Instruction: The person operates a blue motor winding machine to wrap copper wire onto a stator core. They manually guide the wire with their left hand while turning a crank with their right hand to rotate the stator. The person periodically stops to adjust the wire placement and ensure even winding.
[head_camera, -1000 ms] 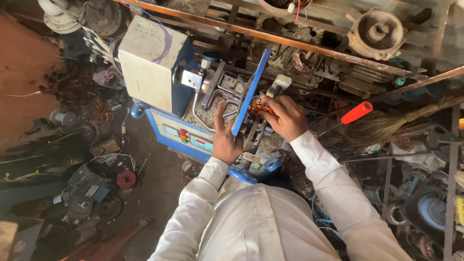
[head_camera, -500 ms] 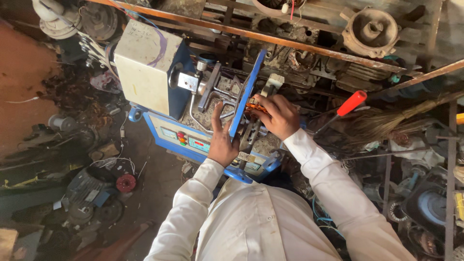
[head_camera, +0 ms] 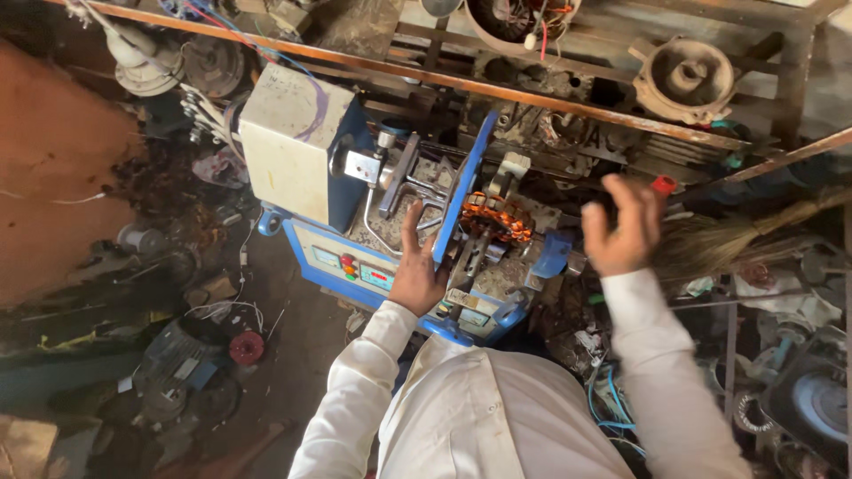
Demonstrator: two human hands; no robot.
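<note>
**Meanwhile, at the Winding Machine: One Hand Stays, One Lifts Away**

Seen from above, a person in a white long-sleeved shirt works at a blue coil-winding machine with a cream housing, set among motor parts in a crowded workshop. A copper-wound stator, orange and ring-shaped, sits mounted just right of the machine's upright blue disc. The left hand rests flat on the machine's top plate just left of that disc, fingers apart and pointing toward it, gripping nothing. The right hand is raised well to the right of the stator, blurred by motion, its fingers loosely spread and empty, close to a red-handled tool and a straw broom. Half a second earlier, the right hand lay on the winding beside the disc; it has since swung clear, exposing the copper coils, while the left hand has kept its place.
</note>
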